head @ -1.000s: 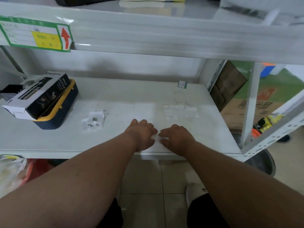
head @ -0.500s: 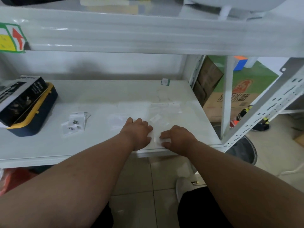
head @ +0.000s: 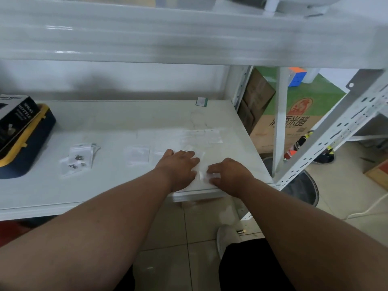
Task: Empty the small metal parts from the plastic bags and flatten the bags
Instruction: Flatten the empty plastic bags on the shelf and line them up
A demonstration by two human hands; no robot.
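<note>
Plastic bag (head: 202, 164) flat under left hand (head: 179, 164), fingers straight; right hand (head: 228, 172) grip pinching its edge.

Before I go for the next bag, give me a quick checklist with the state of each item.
1. Clear bag under both hands lying flat on the shelf: ok.
2. Left hand pressing it, fingers straight: ok.
3. Right hand grip released: cannot tell, fingertips curled at the bag's edge.
4. Current bag empty of parts: cannot tell, too blurred.
5. Bags with metal parts waiting, left of the hands: ok.
6. Flattened bags lying behind the hands: ok.
</note>
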